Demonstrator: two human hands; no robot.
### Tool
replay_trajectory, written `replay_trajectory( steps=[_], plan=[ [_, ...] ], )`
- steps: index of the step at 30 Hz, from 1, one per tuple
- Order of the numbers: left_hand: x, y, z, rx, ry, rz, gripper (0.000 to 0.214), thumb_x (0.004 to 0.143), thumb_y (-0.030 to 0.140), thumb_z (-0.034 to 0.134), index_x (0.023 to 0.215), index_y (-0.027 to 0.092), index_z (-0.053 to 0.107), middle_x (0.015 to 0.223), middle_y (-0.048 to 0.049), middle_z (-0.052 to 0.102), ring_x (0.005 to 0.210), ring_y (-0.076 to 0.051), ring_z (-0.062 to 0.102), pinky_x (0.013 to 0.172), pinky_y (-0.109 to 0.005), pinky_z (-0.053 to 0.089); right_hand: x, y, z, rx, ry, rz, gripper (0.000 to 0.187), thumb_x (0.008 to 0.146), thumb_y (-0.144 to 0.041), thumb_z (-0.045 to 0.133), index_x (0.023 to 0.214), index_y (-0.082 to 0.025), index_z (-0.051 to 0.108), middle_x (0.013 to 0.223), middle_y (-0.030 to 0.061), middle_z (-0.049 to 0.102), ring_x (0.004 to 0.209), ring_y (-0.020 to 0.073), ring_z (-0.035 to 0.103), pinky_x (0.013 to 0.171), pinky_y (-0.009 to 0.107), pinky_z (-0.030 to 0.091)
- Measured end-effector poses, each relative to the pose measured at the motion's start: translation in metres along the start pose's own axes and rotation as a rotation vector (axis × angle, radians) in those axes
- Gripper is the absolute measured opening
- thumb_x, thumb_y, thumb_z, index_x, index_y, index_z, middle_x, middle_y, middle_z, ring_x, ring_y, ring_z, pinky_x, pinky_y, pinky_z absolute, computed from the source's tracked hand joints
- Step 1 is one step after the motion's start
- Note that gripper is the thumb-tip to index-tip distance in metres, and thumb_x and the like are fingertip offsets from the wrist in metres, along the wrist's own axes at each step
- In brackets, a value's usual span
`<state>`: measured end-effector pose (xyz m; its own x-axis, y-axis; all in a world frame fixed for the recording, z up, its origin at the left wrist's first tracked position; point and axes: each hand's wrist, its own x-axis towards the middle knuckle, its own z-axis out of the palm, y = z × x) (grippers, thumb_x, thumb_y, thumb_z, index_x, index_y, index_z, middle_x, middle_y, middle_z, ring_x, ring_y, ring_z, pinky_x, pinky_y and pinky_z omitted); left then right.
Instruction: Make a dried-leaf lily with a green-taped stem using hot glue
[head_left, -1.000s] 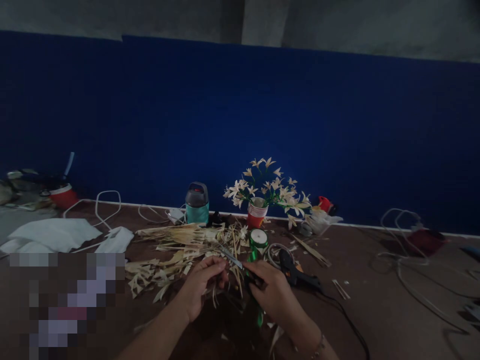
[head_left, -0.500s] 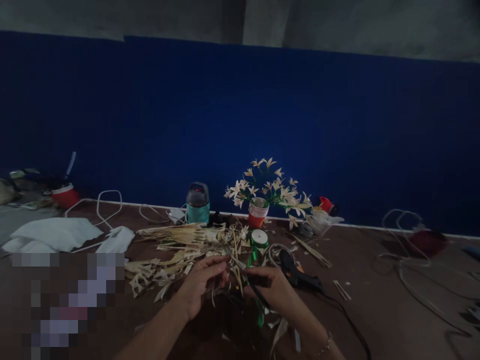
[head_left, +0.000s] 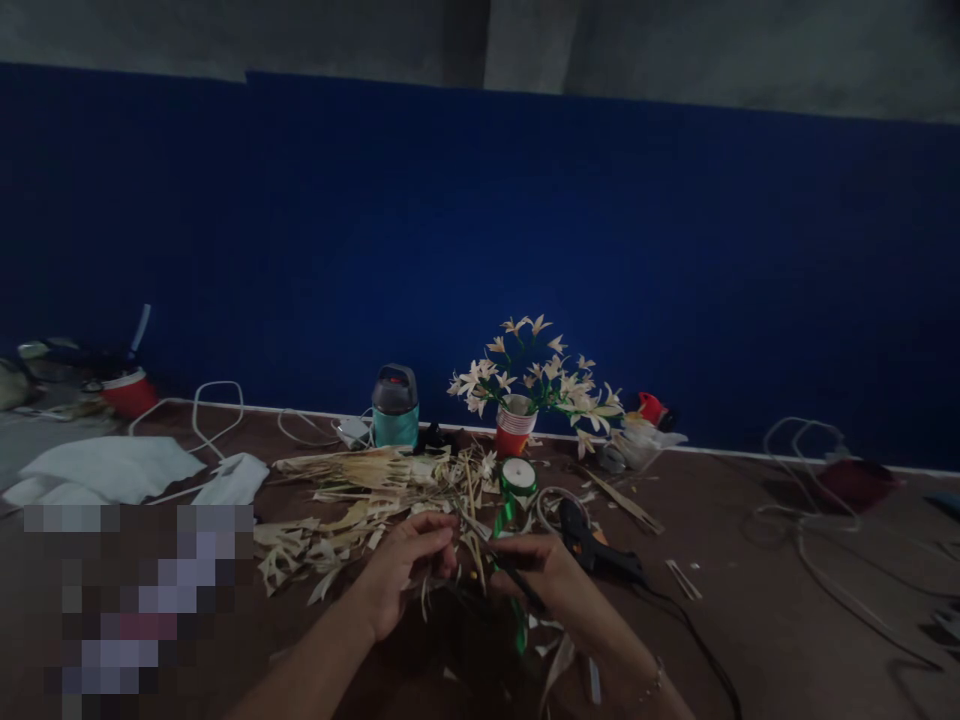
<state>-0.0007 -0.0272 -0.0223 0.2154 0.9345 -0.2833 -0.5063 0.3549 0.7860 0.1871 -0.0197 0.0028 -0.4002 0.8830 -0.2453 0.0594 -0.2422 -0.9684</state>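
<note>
My left hand (head_left: pixel 409 565) has its thumb and fingers pressed together just above the dried husk scraps (head_left: pixel 352 490); what sits between the fingertips is too dim to make out. Facing it, my right hand (head_left: pixel 540 575) is closed round a dark slender tool (head_left: pixel 523 588), whose narrow end points up and left between the hands. Its exact kind does not show. Beyond my right fingers stands a spool of green ribbon (head_left: pixel 517 478), with a loose green tail running down beside that hand. A black glue gun (head_left: pixel 600 550) lies close to the right.
Cream flowers (head_left: pixel 555 370) on green stems stand in a red and white cup (head_left: pixel 514 435) by the blue wall. A teal container (head_left: pixel 396 425) is left of it. White sheets (head_left: pixel 112 468) lie left. Loose cables (head_left: pixel 817 570) and a dark red bowl (head_left: pixel 855 485) are right.
Both hands stay nearly where they were. The dark tool in my right hand has shifted very slightly; everything else looks the same.
</note>
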Motion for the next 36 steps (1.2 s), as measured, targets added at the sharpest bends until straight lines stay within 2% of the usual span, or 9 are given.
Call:
replay_trajectory(
  steps=[3,8,12,16,19,24,31,36],
  plan=[
    [0.001,-0.002,-0.003,0.000,-0.029,-0.007,0.019,0.066,0.021,0.068,0.081,0.015,0.058,0.048,0.0030,0.059,0.043,-0.007,0.050,0.048,-0.017,0.037,-0.004,-0.005,0.000,0.065,-0.023,0.068,0.034,0.052,-0.031,0.078,0.081,-0.015,0.073,0.048,-0.0045,0.054,0.037,0.0004,0.034,0.036,0.012,0.028],
    [0.002,-0.002,-0.005,0.004,-0.086,0.008,0.018,0.067,0.020,0.067,0.082,0.014,0.059,0.046,0.0033,0.057,0.043,-0.007,0.048,0.048,-0.017,0.034,-0.004,0.001,-0.006,0.190,-0.126,0.069,0.031,0.057,-0.033,0.074,0.080,-0.012,0.072,0.047,-0.0041,0.050,0.037,0.0009,0.034,0.034,0.012,0.023],
    [0.001,-0.001,-0.003,0.001,-0.079,-0.008,0.019,0.065,0.021,0.068,0.080,0.013,0.060,0.044,0.0034,0.056,0.042,-0.006,0.047,0.048,-0.017,0.033,-0.002,0.007,-0.010,0.252,-0.165,0.037,0.033,0.060,-0.036,0.072,0.079,-0.010,0.072,0.047,-0.0029,0.051,0.036,0.0012,0.031,0.033,0.013,0.020],
    [-0.001,0.000,0.000,-0.033,-0.072,-0.006,0.019,0.064,0.021,0.068,0.079,0.013,0.060,0.043,0.0035,0.055,0.042,-0.006,0.047,0.048,-0.017,0.034,-0.003,0.005,-0.009,0.201,-0.144,0.090,0.028,0.060,-0.034,0.073,0.078,-0.013,0.071,0.049,-0.0037,0.052,0.038,0.0019,0.036,0.036,0.013,0.023],
    [-0.003,0.001,0.004,-0.046,-0.054,-0.015,0.021,0.063,0.022,0.069,0.080,0.013,0.060,0.044,0.0031,0.055,0.043,-0.007,0.047,0.048,-0.017,0.034,-0.004,-0.001,-0.006,0.106,-0.090,0.124,0.032,0.056,-0.032,0.077,0.081,-0.014,0.071,0.050,-0.0042,0.054,0.038,0.0011,0.036,0.036,0.013,0.024],
    [-0.003,0.001,0.004,-0.051,-0.027,-0.025,0.027,0.062,0.020,0.069,0.087,0.012,0.062,0.045,0.0028,0.056,0.043,-0.007,0.048,0.048,-0.018,0.035,-0.003,-0.004,-0.003,0.013,0.018,0.081,0.039,0.048,-0.030,0.080,0.083,-0.015,0.072,0.043,-0.0079,0.048,0.037,0.0011,0.031,0.036,0.014,0.024],
    [-0.001,-0.001,0.001,-0.024,-0.034,-0.021,0.026,0.062,0.022,0.070,0.085,0.012,0.061,0.046,0.0030,0.056,0.043,-0.006,0.046,0.048,-0.017,0.034,0.003,0.004,-0.007,-0.071,0.020,0.013,0.040,0.046,-0.024,0.081,0.084,-0.016,0.073,0.056,-0.0043,0.059,0.048,0.0058,0.046,0.049,0.017,0.038],
    [-0.001,-0.001,0.002,-0.006,-0.019,-0.022,0.031,0.060,0.025,0.072,0.085,0.012,0.061,0.045,0.0036,0.056,0.043,-0.006,0.046,0.048,-0.017,0.034,0.003,0.005,-0.009,-0.109,0.023,0.000,0.038,0.048,-0.022,0.078,0.086,-0.016,0.073,0.060,-0.0031,0.062,0.051,0.0068,0.048,0.051,0.018,0.039]
  ],
)
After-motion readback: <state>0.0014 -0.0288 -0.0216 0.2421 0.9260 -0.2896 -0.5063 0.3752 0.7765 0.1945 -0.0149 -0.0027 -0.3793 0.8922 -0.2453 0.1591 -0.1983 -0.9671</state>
